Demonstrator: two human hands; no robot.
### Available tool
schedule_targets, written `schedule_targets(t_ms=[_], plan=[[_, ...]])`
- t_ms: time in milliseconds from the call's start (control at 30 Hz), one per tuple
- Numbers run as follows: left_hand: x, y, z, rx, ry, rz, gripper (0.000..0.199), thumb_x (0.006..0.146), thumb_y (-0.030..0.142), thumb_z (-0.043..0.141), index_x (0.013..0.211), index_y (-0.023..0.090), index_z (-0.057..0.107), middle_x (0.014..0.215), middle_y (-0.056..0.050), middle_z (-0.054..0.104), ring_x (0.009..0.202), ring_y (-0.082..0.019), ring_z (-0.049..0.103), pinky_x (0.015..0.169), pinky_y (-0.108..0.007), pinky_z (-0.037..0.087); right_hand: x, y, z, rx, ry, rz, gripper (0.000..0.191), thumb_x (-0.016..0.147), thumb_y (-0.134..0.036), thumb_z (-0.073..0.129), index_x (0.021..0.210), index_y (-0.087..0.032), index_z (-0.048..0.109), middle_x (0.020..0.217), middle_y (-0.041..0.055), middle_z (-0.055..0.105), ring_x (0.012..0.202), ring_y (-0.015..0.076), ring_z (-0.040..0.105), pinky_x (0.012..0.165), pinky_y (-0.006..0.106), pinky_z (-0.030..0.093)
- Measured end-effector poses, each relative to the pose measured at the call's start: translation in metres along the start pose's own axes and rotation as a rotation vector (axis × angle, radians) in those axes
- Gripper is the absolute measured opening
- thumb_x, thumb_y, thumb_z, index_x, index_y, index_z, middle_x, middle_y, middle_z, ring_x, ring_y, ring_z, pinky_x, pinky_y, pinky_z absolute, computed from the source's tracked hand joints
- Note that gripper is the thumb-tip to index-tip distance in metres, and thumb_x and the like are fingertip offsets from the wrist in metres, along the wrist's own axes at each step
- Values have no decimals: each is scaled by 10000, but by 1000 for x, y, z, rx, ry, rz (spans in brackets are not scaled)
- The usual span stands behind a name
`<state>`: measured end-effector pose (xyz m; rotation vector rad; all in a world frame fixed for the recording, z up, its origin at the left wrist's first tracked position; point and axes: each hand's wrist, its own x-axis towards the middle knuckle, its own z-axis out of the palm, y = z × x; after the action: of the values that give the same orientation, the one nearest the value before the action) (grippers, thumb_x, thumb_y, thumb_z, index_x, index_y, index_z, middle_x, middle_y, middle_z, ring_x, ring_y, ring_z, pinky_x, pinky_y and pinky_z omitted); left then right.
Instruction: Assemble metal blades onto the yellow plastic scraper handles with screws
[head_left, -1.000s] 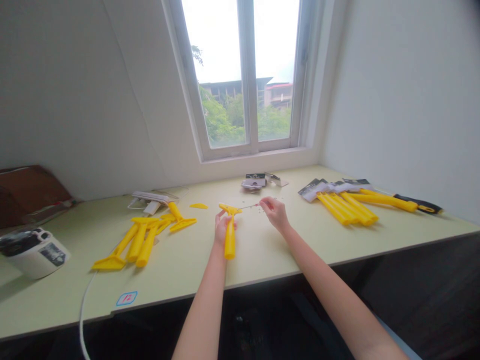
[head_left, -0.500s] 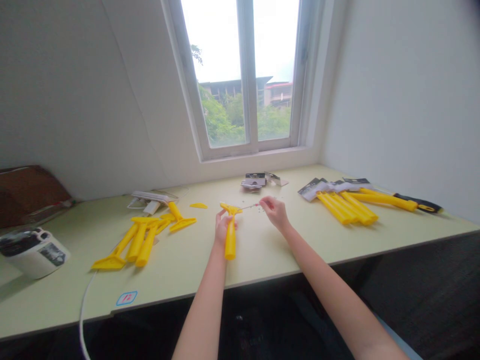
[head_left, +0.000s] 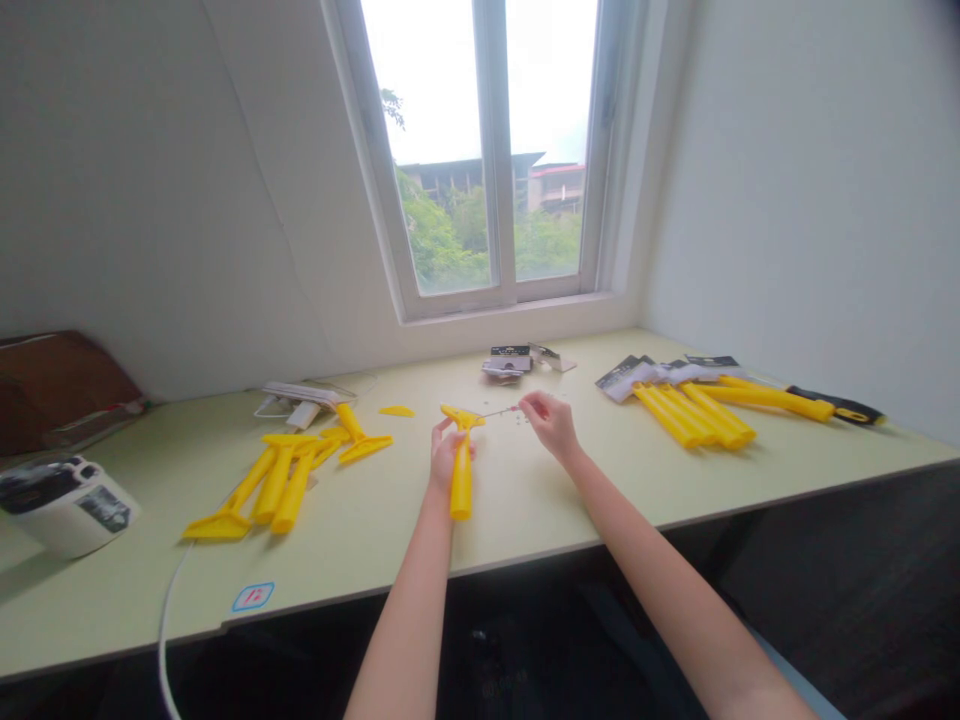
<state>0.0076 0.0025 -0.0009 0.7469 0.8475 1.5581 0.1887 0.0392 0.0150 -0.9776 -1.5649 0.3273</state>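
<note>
My left hand (head_left: 445,456) is closed around the head end of a yellow plastic scraper (head_left: 461,485), whose thick handle points toward me. My right hand (head_left: 551,422) pinches the small end of a thin screwdriver (head_left: 496,412). Its metal shaft runs leftward to the side of the scraper's head; whether the tip sits in a screw is too small to tell. Several tiny screws or nuts (head_left: 523,420) lie on the table just behind and left of my right hand. A loose yellow curved piece (head_left: 396,411) rests to the left of the scraper.
Several yellow scrapers (head_left: 285,485) lie left, near a white power strip (head_left: 300,400). At right are several yellow handles with packaged blades (head_left: 694,415) and a black-and-yellow tool (head_left: 840,408). Small packets (head_left: 510,363) lie below the window. A white mug (head_left: 71,505) stands far left.
</note>
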Motion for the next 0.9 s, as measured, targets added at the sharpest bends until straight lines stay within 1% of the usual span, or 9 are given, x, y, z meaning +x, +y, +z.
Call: schedule_targets(t_ms=[167,367,500,567,733,900], plan=[[0,0,-1,0,-3,3,471,596,172,580,1015,218,369,666,31,559,429,-82,490,446,-216,358,1,1,0,-7,-11,-1,226,759,-360,492,667,-174,582,598,29,605,517,132,505,515,246,398],[1,-1,0,36,0,-17,479,597,168,563,1030,216,364,624,40,543,430,-88,491,445,-213,348,0,-2,-2,-33,-4,-9,224,763,-345,498,661,-170,593,573,17,579,502,123,482,509,242,383],[1,-2,0,51,-12,-11,490,593,177,566,1038,216,364,623,41,546,434,-91,497,453,-212,349,-1,-4,-3,-50,11,-25,251,769,-374,509,644,-171,586,534,4,556,487,120,474,510,242,380],[1,-3,0,60,-24,-5,491,590,184,574,1033,220,368,637,39,553,436,-89,499,456,-211,349,0,-3,-3,-45,12,-27,270,773,-398,506,640,-174,576,544,7,568,492,124,487,515,245,387],[0,-3,0,77,-46,5,487,588,200,594,1022,228,376,663,36,562,438,-85,499,462,-214,351,0,0,-2,-24,22,-44,260,791,-403,483,696,-178,574,652,37,628,547,141,533,533,254,409],[-1,-2,1,79,-47,9,490,588,200,602,1023,228,379,662,33,557,442,-88,497,463,-218,349,1,2,-2,-28,22,-45,257,777,-405,497,676,-181,572,622,33,608,545,146,537,547,264,424]])
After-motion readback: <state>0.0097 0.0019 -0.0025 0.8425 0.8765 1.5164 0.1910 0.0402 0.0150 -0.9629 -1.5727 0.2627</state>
